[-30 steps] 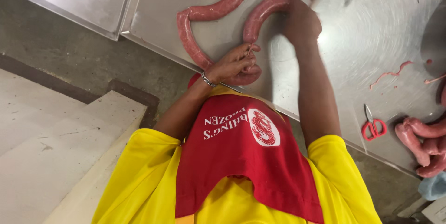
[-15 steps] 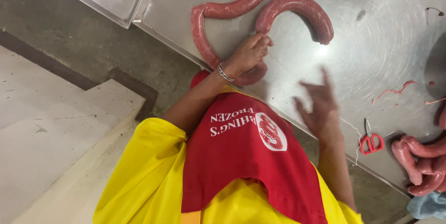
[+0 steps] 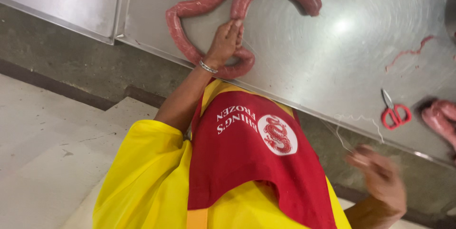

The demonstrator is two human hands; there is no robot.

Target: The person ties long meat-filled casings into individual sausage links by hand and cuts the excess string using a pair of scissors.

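- Left hand (image 3: 227, 39): centre-left of the frame, upper half. The fingers are pressed together and closed on the long red sausage (image 3: 199, 5) at the pinch point where two curved lengths meet. A thin metal bangle (image 3: 207, 66) sits on the wrist.
- Right hand (image 3: 380, 179): lower right of the frame, off the table edge and motion-blurred. The fingers appear loosely curled. A thin white string (image 3: 354, 123) runs from near this hand up onto the table; whether the fingers actually grip it cannot be told.
- Long red sausage: lies on the steel table (image 3: 361, 34) in the upper part of the frame. One length curves from the left hand down and round under the wrist, close to the near table edge. A second length arches from the hand to the upper centre-right, its free end resting on bare steel. Further loops continue past the top edge of the frame.
- Red-handled scissors (image 3: 393, 113): flat on the table at the right, near the near edge, well apart from the left hand.
- More sausage pieces (image 3: 439, 119): far right edge, just beside the scissors.
- Casing scrap (image 3: 408, 53): a thin reddish strand, upper right on the steel.
- Clothing: red apron (image 3: 256, 162) over a yellow shirt (image 3: 142, 176), lower centre.
- Grey concrete floor (image 3: 42, 138): lower left.
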